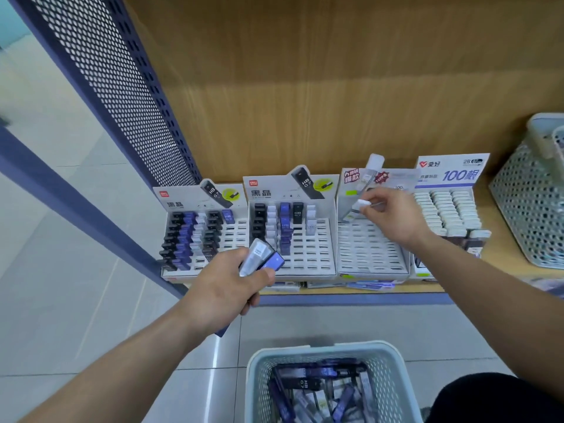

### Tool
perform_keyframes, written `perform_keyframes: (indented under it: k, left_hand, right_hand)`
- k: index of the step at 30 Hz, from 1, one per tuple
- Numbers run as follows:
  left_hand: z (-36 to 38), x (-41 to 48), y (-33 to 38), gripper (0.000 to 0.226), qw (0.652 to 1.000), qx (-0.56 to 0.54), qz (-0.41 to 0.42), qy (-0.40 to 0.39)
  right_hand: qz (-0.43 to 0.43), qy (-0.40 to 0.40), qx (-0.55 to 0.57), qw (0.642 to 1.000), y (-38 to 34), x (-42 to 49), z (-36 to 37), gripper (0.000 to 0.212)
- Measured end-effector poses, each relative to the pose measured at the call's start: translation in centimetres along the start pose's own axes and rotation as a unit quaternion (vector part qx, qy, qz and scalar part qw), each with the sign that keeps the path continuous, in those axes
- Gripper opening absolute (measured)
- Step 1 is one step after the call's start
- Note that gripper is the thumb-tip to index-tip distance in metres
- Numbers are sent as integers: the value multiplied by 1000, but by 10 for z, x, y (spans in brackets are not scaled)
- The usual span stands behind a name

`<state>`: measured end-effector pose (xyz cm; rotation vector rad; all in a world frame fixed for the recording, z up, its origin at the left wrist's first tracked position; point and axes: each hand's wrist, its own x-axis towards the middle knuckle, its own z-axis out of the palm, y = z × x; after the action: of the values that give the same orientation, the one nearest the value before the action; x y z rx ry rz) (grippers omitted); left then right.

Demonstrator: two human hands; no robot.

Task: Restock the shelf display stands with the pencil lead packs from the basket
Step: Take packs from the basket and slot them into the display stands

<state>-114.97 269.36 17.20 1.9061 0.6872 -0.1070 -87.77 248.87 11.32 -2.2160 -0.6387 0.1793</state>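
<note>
Along the shelf (427, 287), the far-left stand (198, 236) is about half filled with black and blue packs. The second stand (308, 248) has only its left columns loaded, with many slots bare. My left hand (225, 288) hovers in front of these two, fingers curled round a small bundle of spare packs (264, 257); one clear and one blue show at the top.

Next along, the third stand (370, 251) looks almost wholly unfilled. My right hand (396, 218) is over its upper rows, thumb and fingertips pinching a clear white-capped pack (360, 205). The pack is tilted, its lower end near the top slots; I cannot tell whether it has entered one. The fourth stand (448, 209) looks well stocked. Down on the floor, the basket (320, 349) holds plenty more packs.

I judge the step in hand to be seating this clear pack in the third stand. The next move calls for standing it upright over a slot and pressing it down. After that, a matching pack should pass across from the left hand.
</note>
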Motion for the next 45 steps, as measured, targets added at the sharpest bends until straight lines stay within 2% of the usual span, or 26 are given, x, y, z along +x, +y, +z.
perform_keyframes:
  k: [3,7,17,27,35,41,43,45]
  left_hand:
    - [5,3,-2,20,1000,5,-1,-5]
    - [6,6,-3,16,1000,17,-1,-7]
    - [7,8,-1,18,1000,15,0,-4]
    - [-7,-5,-10,15,1000,9,3,0]
    - [-14,-15,-15,18,1000,8,-17,2]
    - [-19,-26,-2,22,1000,-6,-5,-3]
    - [-19,-33,6,20,999,-28,10,-12]
    - [-19,-42,15,16,998,-58,33,-16]
  right_hand:
    - [-13,-2,24,1000,7,-1,8,9]
    - [-28,-20,1,999,11,2,11,8]
    - [-86,59,-75,992,8,9,28,16]
    - [-91,61,-100,989,10,7,25,18]
    - [-28,14,-103,994,8,6,27,24]
    - [-20,-12,-131,991,-30,-14,-1,27]
    - [-9,-46,-78,996,-58,-26,-15,17]
    - [2,-116,27,993,-92,-44,-23,8]
